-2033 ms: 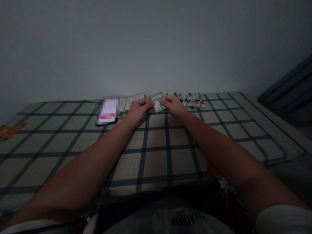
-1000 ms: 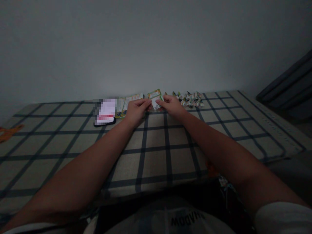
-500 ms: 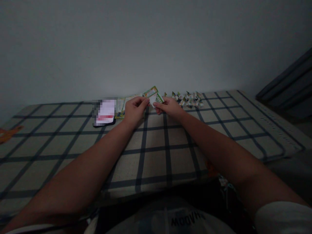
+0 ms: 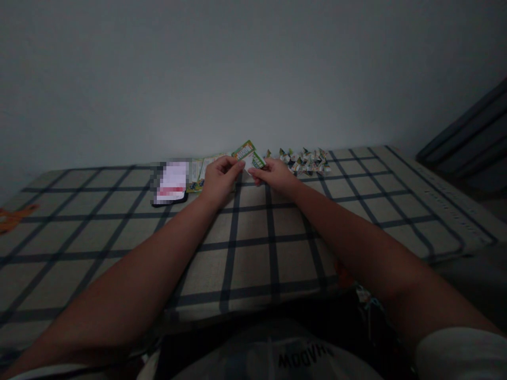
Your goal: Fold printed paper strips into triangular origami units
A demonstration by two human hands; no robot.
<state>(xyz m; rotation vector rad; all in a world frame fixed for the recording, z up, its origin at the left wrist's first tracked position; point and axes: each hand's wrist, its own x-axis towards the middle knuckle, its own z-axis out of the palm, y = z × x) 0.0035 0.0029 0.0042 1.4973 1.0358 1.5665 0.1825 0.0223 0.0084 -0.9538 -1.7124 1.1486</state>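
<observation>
Left hand: the left hand [image 4: 219, 178] pinches the left edge of a small printed paper [image 4: 247, 153], fingertips closed on it.
Right hand: the right hand [image 4: 276, 175] grips the same paper from the right, thumb and fingers closed on its lower corner.
Paper: green and orange print on one face, white on the other; it is held between both hands just above the surface [image 4: 253, 232], tilted with its far corner raised.
Change: two seconds ago the paper lay nearly flat and low between the hands with a white flap turned up; now it is lifted and angled, and the white part looks narrower. I judge a fold is being pressed or turned, though the dim light hides the crease itself.
Folded pieces: a cluster of small folded paper pieces [image 4: 304, 160] lies just right of the right hand, apart from it, unchanged.
Flat sheets: more printed sheets [image 4: 200, 170] lie flat behind the left hand.
Phone: a phone [image 4: 170, 183] with a blurred bright screen rests left of the sheets.
Surface: checked cloth, running up to a plain wall [image 4: 253, 79].
</observation>
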